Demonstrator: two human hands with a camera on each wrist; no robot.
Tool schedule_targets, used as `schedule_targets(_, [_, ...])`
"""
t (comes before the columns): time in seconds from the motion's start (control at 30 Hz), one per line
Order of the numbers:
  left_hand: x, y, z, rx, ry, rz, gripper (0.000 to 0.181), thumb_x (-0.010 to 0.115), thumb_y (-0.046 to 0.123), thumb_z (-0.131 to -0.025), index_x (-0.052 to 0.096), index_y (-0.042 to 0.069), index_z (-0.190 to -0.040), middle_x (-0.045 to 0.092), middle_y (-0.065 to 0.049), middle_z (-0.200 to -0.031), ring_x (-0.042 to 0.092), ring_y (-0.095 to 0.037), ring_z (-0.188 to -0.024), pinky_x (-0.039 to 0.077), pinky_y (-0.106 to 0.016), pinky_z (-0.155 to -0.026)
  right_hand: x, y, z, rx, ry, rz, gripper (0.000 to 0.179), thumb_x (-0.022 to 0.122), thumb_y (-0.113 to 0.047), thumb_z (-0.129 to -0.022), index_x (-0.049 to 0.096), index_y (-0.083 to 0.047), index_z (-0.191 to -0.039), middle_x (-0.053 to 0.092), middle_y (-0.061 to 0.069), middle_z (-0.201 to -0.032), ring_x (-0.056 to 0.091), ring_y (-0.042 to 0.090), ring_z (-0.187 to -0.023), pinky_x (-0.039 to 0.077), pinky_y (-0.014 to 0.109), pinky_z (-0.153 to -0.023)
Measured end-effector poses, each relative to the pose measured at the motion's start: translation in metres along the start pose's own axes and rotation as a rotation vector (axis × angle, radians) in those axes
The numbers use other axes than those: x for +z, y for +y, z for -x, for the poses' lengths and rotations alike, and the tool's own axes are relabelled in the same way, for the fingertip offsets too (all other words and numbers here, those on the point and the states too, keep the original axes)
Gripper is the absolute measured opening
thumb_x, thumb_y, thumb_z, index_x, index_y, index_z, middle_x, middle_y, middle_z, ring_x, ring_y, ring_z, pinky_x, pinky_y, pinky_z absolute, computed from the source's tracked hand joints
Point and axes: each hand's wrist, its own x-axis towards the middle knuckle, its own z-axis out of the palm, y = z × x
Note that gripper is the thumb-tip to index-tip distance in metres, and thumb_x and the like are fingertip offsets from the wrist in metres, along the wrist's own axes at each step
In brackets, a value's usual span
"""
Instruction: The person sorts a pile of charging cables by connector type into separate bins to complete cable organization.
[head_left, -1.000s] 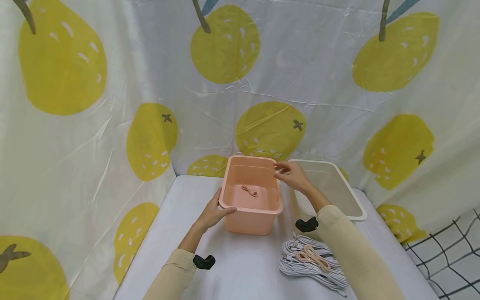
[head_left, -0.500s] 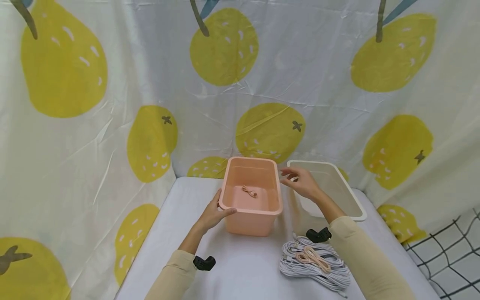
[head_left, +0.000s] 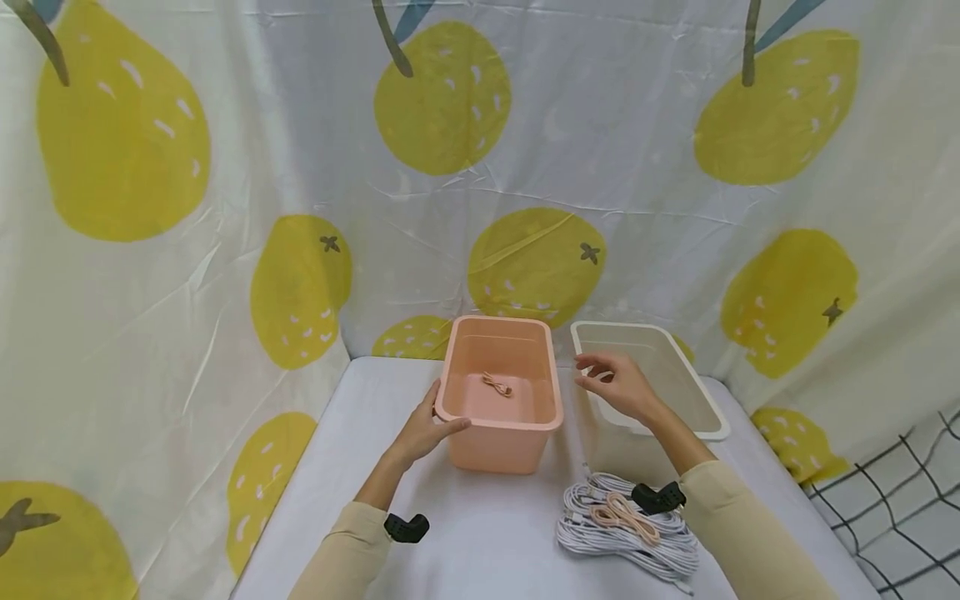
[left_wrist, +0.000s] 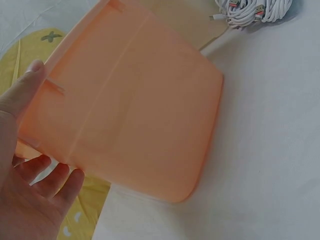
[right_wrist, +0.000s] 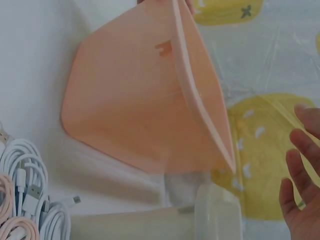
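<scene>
A peach plastic bin (head_left: pixel 498 450) stands on the table in the head view, with a small coiled peach cable (head_left: pixel 497 384) on its floor. My left hand (head_left: pixel 420 430) holds the bin's near left corner, the thumb (left_wrist: pixel 30 82) at the rim and the fingers against the side wall. Over the left rim of a cream bin (head_left: pixel 708 421) hovers my right hand (head_left: pixel 617 385), its fingers loosely bent and nothing in them. Below that hand lies a pile of white cables (head_left: pixel 600 542), topped by a peach cable (head_left: pixel 624 518).
The cream bin stands directly right of the peach one. A fruit-print curtain (head_left: pixel 420 250) hangs behind and on both sides of the white table (head_left: pixel 465 542). Black wire mesh (head_left: pixel 892 500) shows at the far right.
My right hand has moved right, from the peach bin's right rim to over the cream bin. The left hand keeps its hold, and the cable in the peach bin stays put.
</scene>
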Motion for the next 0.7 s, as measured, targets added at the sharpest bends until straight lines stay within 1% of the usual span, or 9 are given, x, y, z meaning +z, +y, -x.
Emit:
schedule_targets(0.2, [-0.001,-0.001,0.0,-0.002,0.004,0.006,0.119,0.085,0.047,-0.084,0.009,0.008,-0.167,0.028,-0.022,-0.165,0.034,-0.04,-0.146,0.027,-0.064,-0.113,-0.005,0.002,0.016,-0.016,0.015,0.037,0.034,0.077,-0.007,-0.092,0.071,0.002,-0.125,0.073,0.016,-0.113,0.068,0.025,-0.092,0.056,0.036,-0.079])
schedule_targets(0.33, [0.0,-0.001,0.0,-0.002,0.003,0.007,0.118,0.085,0.046,-0.084,0.01,0.007,-0.167,0.028,-0.021,-0.165,0.033,-0.042,-0.146,0.027,-0.064,-0.113,-0.009,0.005,0.027,-0.031,0.019,0.041,0.034,0.077,-0.008,-0.093,0.07,0.003,-0.125,0.073,0.015,-0.112,0.067,0.023,-0.09,0.057,0.037,-0.078])
schedule_targets(0.47, [0.0,-0.002,0.0,-0.002,0.004,0.008,0.117,0.085,0.045,-0.085,0.01,0.007,-0.166,0.029,-0.021,-0.164,0.034,-0.041,-0.146,0.027,-0.064,-0.113,-0.013,0.004,0.039,-0.043,0.02,0.039,0.034,0.077,-0.007,-0.093,0.07,0.003,-0.125,0.073,0.014,-0.111,0.067,0.022,-0.09,0.056,0.035,-0.077])
schedule_targets(0.57, [0.0,-0.001,0.0,-0.007,0.006,0.004,0.117,0.085,0.045,-0.085,0.01,0.008,-0.166,0.029,-0.02,-0.164,0.035,-0.039,-0.146,0.028,-0.063,-0.113,-0.016,0.003,0.049,-0.064,0.036,0.039,0.035,0.078,-0.004,-0.091,0.071,0.002,-0.124,0.073,0.013,-0.109,0.067,0.021,-0.089,0.056,0.033,-0.076])
schedule_targets(0.7, [0.0,-0.001,-0.001,-0.014,0.009,-0.002,0.117,0.085,0.045,-0.085,0.01,0.008,-0.167,0.029,-0.02,-0.165,0.034,-0.039,-0.146,0.028,-0.063,-0.113,-0.018,0.003,0.062,-0.094,0.058,0.035,0.035,0.079,0.001,-0.087,0.072,0.003,-0.121,0.074,0.014,-0.108,0.067,0.02,-0.087,0.056,0.033,-0.075])
